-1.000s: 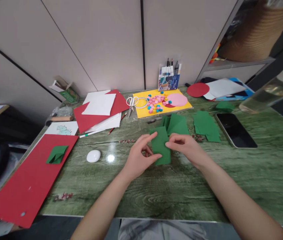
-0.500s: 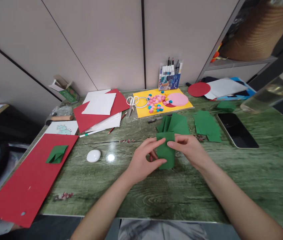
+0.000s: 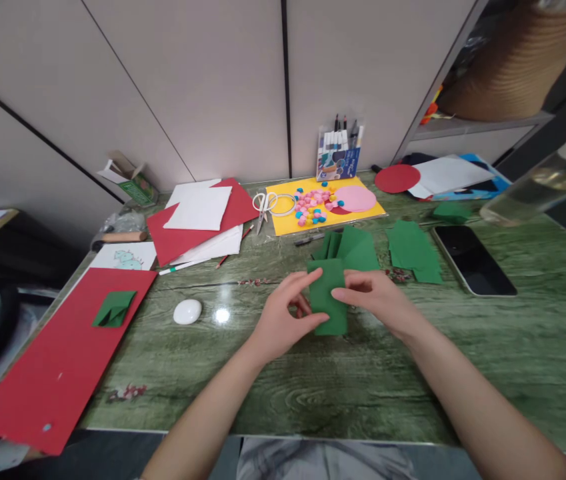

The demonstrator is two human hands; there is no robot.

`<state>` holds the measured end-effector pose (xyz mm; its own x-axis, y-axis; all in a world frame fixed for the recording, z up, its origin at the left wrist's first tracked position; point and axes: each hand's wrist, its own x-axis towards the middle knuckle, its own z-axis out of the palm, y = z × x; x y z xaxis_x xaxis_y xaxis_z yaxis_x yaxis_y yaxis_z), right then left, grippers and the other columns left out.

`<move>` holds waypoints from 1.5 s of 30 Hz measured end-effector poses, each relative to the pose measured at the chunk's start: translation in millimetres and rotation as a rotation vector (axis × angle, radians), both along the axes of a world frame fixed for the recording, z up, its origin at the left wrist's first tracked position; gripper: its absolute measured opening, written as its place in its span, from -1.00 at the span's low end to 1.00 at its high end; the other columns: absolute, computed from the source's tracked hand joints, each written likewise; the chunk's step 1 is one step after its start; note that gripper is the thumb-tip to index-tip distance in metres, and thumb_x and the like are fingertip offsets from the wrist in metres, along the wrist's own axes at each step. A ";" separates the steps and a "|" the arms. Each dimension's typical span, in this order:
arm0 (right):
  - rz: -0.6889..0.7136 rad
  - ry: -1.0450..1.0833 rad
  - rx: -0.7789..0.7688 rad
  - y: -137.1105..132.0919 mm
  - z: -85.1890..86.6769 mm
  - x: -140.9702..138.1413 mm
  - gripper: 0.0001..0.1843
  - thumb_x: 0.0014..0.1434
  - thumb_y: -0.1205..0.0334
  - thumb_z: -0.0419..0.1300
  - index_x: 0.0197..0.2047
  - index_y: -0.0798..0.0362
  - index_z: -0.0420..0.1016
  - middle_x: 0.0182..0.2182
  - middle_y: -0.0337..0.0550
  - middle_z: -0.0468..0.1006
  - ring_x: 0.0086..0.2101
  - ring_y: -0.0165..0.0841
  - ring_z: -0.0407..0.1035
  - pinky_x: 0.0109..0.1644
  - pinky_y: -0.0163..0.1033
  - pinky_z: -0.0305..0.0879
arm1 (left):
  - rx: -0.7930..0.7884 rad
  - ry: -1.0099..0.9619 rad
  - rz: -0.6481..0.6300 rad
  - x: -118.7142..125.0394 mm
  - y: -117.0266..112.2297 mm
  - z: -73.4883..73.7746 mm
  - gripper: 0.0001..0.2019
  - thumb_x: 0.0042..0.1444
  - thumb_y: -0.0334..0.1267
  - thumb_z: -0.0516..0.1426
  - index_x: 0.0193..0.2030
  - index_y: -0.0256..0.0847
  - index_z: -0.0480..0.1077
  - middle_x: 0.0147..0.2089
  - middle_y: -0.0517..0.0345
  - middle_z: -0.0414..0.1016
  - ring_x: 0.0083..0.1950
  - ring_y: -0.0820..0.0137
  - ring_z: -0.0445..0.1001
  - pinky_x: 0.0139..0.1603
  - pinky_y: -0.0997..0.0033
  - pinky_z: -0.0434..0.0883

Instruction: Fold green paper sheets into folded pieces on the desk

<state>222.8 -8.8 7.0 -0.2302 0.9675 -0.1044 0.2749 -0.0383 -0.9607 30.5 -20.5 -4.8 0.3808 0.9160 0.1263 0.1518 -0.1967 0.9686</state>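
Between my two hands is a small green paper rectangle (image 3: 329,297), its long side pointing away from me, held just over the table. My left hand (image 3: 287,310) grips its left edge, with the thumb and index finger on the near face and other fingers behind. On the right edge, my right hand (image 3: 375,293) pinches it, thumb in front and fingers tucked behind. Just beyond lie folded green papers (image 3: 357,250), partly standing up. A stack of green paper pieces (image 3: 415,250) rests to the right of them.
A phone (image 3: 475,260) and a bottle (image 3: 537,180) stand at right. Behind are scissors (image 3: 261,210), a yellow sheet (image 3: 283,225) with pompoms and a marker pack (image 3: 337,160). A white oval object (image 3: 187,311) and a red sheet (image 3: 57,360) bearing folded green paper (image 3: 114,309) lie left.
The green paper has shifted slightly left and its top edge now looks flat, without the folded band seen before. Both hands keep their grip. The rest looks the same.
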 end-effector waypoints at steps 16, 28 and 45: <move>0.029 -0.005 -0.044 2.1 -1.5 -1.5 -0.63 -0.01 -0.04 0.19 -0.61 0.09 0.33 -0.60 -0.31 0.23 -0.53 -0.46 0.08 -0.47 -0.31 -0.02 | -0.046 -0.047 0.076 -0.9 5.5 0.6 -0.38 -0.11 -0.36 0.25 0.14 0.05 0.23 0.15 0.05 0.16 -0.47 0.69 0.31 -0.51 0.64 0.33; 0.029 0.051 -0.103 2.9 -3.2 -2.9 -0.65 -0.06 -0.01 0.24 -0.61 0.10 0.37 -0.60 -0.31 0.25 -0.53 -0.46 0.09 -0.46 -0.30 -0.03 | -0.053 -0.046 0.092 -5.2 9.3 1.0 -0.37 -0.10 -0.31 0.25 0.16 0.03 0.21 0.17 0.02 0.14 -0.48 0.69 0.30 -0.52 0.63 0.36; 0.097 0.003 -0.082 2.3 -1.9 -3.2 -0.64 -0.04 -0.02 0.21 -0.63 0.09 0.34 -0.59 -0.30 0.26 -0.54 -0.47 0.11 -0.46 -0.31 0.01 | 0.001 -0.015 0.110 -6.1 9.9 0.7 -0.37 -0.08 -0.31 0.24 0.17 0.02 0.20 0.14 0.02 0.17 -0.47 0.66 0.31 -0.51 0.61 0.35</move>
<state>219.6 -6.4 5.1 -0.3223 0.9291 -0.1813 0.2782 -0.0901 -0.9563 24.4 -10.5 -4.1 0.2762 0.9520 0.1319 0.1579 -0.1803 0.9709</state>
